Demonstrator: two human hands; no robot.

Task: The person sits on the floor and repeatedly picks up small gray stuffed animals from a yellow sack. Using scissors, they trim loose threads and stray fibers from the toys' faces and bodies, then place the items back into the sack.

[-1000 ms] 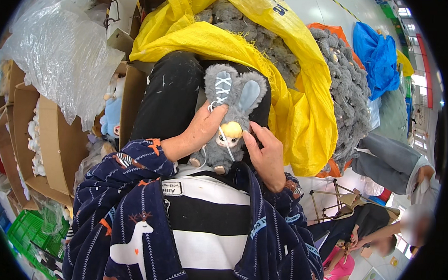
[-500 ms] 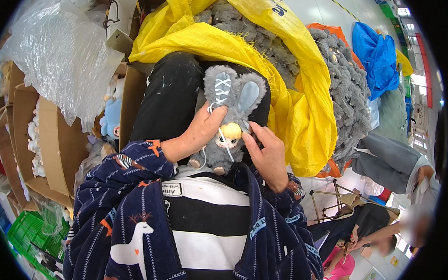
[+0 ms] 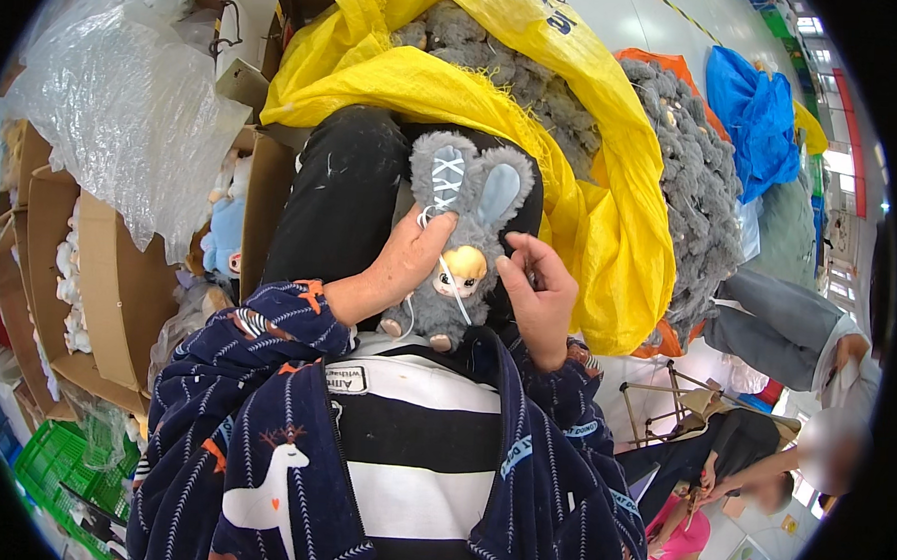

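Note:
A grey plush bunny doll [image 3: 432,304] with a small doll face and yellow hair rests on my lap, ears pointing away from me. White ribbon criss-crosses the blue-grey inside of its left ear, and loose ends hang over the face and down the body. My left hand [image 3: 410,253] is closed on the doll at the base of that ear, thumb on the ribbon. Just right of the doll, my right hand [image 3: 540,302] is off it, fingers curled and thumb apart from the index finger; I see nothing in it.
A yellow woven sack [image 3: 620,257] holding grey plush [image 3: 546,99] lies open beyond my knees. More grey plush [image 3: 683,180] is heaped to the right, near a blue bag [image 3: 756,118]. Cardboard boxes [image 3: 117,296] and clear plastic [image 3: 126,106] stand left. People sit at lower right.
My right hand has drawn away from the doll's side, slightly to the right, and its fingers have curled. My left hand and the doll stay almost where they were.

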